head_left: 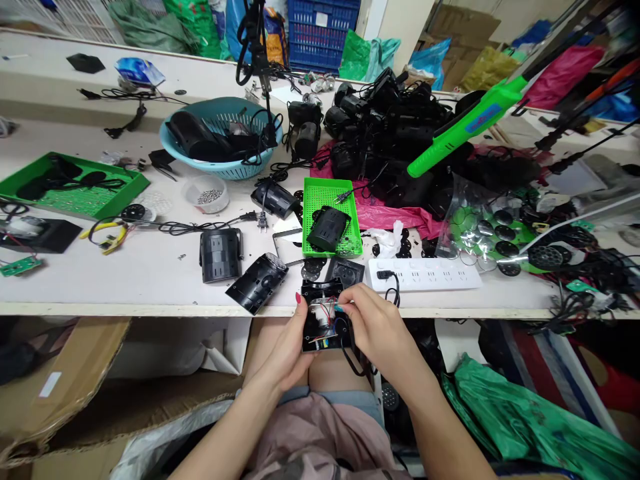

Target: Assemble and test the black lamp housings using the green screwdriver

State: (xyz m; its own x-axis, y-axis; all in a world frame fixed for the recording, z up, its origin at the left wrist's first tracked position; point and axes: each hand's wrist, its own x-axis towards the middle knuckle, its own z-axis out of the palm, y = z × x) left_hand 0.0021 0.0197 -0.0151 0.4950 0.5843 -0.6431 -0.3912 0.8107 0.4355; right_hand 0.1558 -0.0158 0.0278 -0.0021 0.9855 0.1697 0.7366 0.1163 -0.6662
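Observation:
An opened black plastic housing with a white motor-like part and red and blue wires inside is held at the table's front edge. My left hand grips its left side, thumb on the rim. Over its right side, my right hand has its fingers pinched at the wires and a small part too small to name. A black cable hangs below that hand. Just left lie a tilted black housing and an upright one. Behind is a green basket with a black housing in it.
A white power strip lies at right front. Farther back are a blue basket, a bowl of screws and a pile of black devices. A green electric screwdriver hangs above. Yellow-handled pliers lie left.

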